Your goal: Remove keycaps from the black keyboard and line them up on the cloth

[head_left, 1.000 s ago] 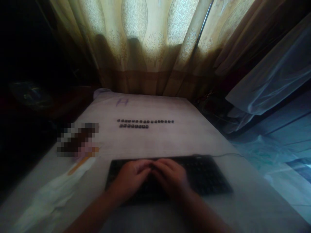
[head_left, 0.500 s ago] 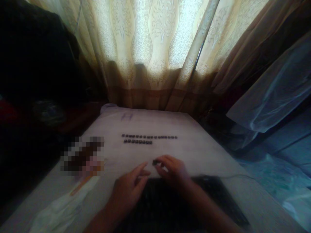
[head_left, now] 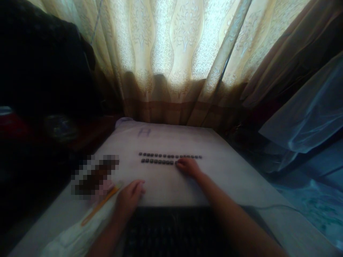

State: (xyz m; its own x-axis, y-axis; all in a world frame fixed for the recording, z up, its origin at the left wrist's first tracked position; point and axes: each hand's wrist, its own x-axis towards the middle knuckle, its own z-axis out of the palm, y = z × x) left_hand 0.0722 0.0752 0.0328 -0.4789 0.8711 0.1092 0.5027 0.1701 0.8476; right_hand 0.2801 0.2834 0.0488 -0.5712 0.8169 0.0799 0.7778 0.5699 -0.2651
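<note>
My right hand [head_left: 188, 167] pinches a small black keycap [head_left: 177, 162] at the right end of the nearer row of keycaps [head_left: 158, 161]. A longer row of black keycaps [head_left: 160, 155] runs just beyond it on the pale cloth. My left hand [head_left: 132, 194] rests on the cloth to the left with its fingers curled in. Whether anything is inside those fingers is hidden. In front of me lies a black keyboard [head_left: 171, 232], partly under my right forearm. Blur hides the detail of its keys.
An orange-handled brush [head_left: 100, 205] lies left of my left hand, by a whitish crumpled sheet [head_left: 72, 235] and a pixelated patch. A cable [head_left: 278, 206] leads right from the keyboard. Patterned curtains [head_left: 184, 53] hang behind the cloth-covered surface [head_left: 174, 135].
My right hand has moved forward with the keycap to the end of the nearer row. My left hand has drawn away to the left and its fingers have curled.
</note>
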